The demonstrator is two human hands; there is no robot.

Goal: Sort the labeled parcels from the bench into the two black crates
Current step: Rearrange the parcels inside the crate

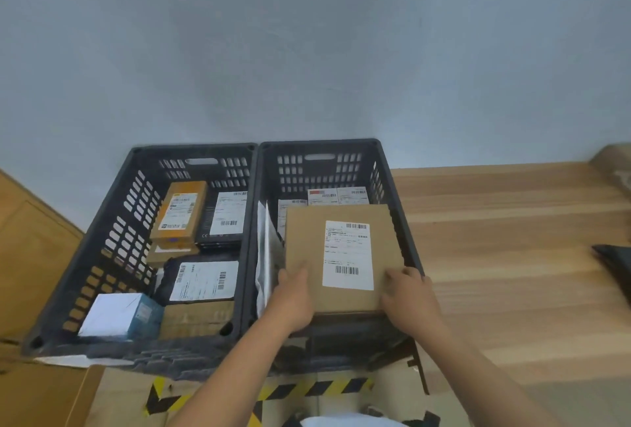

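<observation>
Two black crates stand side by side against the wall: the left crate (112, 221) and the right crate (382, 167). Over the right crate I hold a brown cardboard parcel (307, 238) with a white barcode label facing up. My left hand (293, 297) grips its near left corner. My right hand (409, 297) grips its near right corner. Under it lie other labeled parcels (338, 196) and a white bag (268, 256). The left crate holds several parcels, among them an orange box (181, 211), black labeled bags (205, 279) and a white-blue box (119, 314).
A wooden bench (512, 238) runs to the right of the crates, with a dark parcel (614, 262) at its far right edge. Cardboard boxes with yellow-black tape (324, 389) sit under the crates. Another brown carton (30, 249) stands at the left.
</observation>
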